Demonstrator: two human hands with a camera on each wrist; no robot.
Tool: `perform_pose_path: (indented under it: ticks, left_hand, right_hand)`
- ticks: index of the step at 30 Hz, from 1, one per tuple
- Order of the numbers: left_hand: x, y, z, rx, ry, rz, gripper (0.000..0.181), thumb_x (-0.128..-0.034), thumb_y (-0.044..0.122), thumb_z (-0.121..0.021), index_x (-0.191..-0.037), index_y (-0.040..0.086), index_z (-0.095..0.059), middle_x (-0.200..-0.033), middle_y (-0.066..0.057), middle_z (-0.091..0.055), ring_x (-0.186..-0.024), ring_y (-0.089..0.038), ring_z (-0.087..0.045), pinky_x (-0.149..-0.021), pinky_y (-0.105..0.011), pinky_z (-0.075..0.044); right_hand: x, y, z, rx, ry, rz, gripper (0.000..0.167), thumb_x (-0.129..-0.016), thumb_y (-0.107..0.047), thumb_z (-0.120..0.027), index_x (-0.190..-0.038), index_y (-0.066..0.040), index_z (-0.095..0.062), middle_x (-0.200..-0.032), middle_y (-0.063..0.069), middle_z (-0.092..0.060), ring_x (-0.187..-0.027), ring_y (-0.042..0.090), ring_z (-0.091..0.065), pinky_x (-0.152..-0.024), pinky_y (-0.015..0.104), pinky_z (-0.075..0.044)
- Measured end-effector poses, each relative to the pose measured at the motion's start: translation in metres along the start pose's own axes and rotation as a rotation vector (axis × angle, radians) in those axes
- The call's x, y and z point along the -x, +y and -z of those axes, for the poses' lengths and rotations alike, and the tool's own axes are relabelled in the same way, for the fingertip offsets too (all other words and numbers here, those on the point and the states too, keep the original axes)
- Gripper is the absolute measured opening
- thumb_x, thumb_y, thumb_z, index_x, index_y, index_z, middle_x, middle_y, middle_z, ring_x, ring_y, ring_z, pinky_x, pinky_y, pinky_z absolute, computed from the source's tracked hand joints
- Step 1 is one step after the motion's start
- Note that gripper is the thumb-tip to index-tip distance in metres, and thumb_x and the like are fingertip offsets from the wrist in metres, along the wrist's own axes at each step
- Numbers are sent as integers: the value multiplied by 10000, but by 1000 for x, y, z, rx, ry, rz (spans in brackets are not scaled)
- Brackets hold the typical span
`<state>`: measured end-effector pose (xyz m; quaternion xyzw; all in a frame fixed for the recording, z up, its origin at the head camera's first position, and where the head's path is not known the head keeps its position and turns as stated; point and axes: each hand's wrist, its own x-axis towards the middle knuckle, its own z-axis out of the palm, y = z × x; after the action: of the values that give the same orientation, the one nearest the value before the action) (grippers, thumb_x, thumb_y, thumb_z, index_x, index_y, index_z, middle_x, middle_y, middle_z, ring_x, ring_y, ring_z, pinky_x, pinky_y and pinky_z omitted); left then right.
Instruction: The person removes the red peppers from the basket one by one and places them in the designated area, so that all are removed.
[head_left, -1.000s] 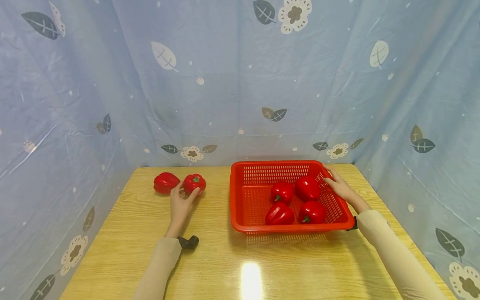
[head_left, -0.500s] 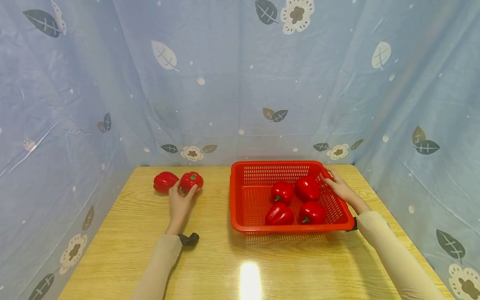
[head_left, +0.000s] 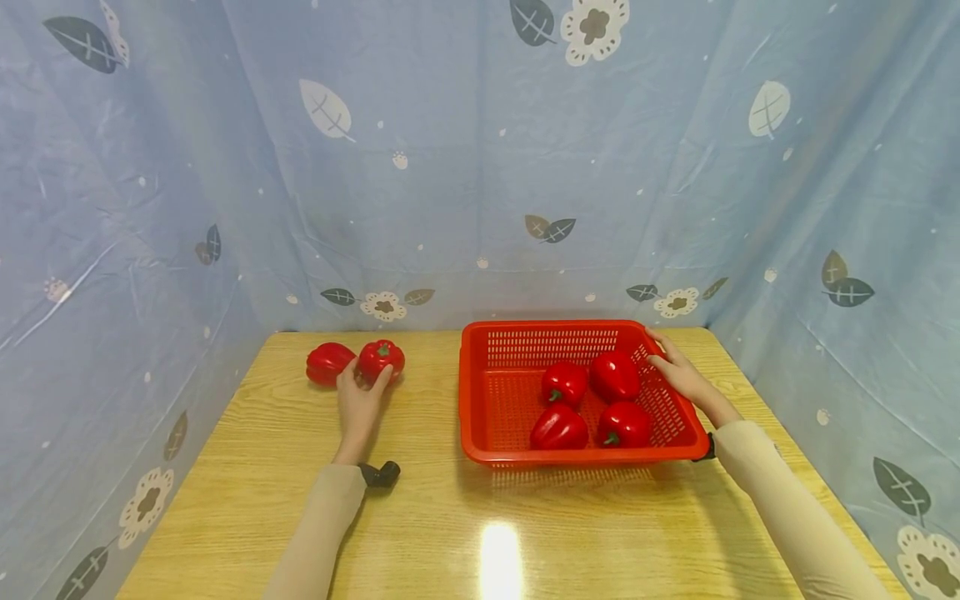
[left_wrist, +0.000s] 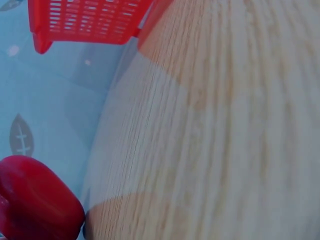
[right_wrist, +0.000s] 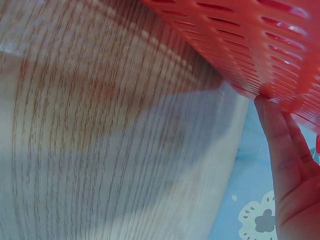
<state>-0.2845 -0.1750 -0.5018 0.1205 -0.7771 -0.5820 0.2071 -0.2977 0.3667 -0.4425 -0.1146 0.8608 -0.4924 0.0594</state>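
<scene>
My left hand [head_left: 360,404] holds a red bell pepper [head_left: 381,360] near the back left of the table, thumb on its right side and green stem facing up. A second red bell pepper [head_left: 330,364] lies just left of it, close to my fingers. In the left wrist view, a glossy red pepper [left_wrist: 37,200] shows at the lower left. My right hand [head_left: 678,375] grips the right rim of the red plastic basket [head_left: 472,400], the thumb on the inner side. The right wrist view has its fingers [right_wrist: 280,145] against the basket's slotted outer wall [right_wrist: 240,45].
Inside the basket, toward its right side, sit several red bell peppers [head_left: 626,425]. The wooden table [head_left: 420,533] carries everything. Blue patterned curtains [head_left: 420,192] enclose its back and sides. A black wrist device [head_left: 382,475] sits on the left wrist.
With the pepper in it, my left hand has shifted slightly left and back, closer to the other loose pepper. The right hand and the basket have stayed put.
</scene>
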Motion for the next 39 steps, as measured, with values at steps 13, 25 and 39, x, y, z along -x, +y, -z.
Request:
perform_pose_path:
  ticks: [13, 25, 39]
  left_hand:
    - [-1, 0, -2, 19, 43, -29, 747, -781, 409, -719, -1335, 37, -383, -1241, -173, -405, -1118, -317, -505, -954, -423, -451]
    - [-3, 4, -2, 13, 77, -80, 693, -789, 380, -719, -1322, 59, -413, -1255, -153, -410, -1115, -307, -494, -956, -422, -446]
    - [-5, 6, -5, -10, 119, -119, 591, -809, 286, -719, -1282, 41, -463, -1247, -159, -418, -1116, -296, -487, -933, -419, -463]
  right_hand:
    - [4, -10, 0, -28, -8, -5, 591, -998, -85, -352, -1475, -17, -9, -1373, 391, -258, -975, 439, -580, -692, 324, -554]
    - [2, -1, -2, 37, 17, 20, 591, -1009, -153, -340, -1485, -56, -3, -1420, 361, -210, -1030, 426, -557, -709, 268, -535]
    - [3, 1, -1, -2, 11, 14, 593, -1009, -143, -341, -1485, -54, 1, -1404, 364, -224, -941, 377, -610, -683, 303, -552]
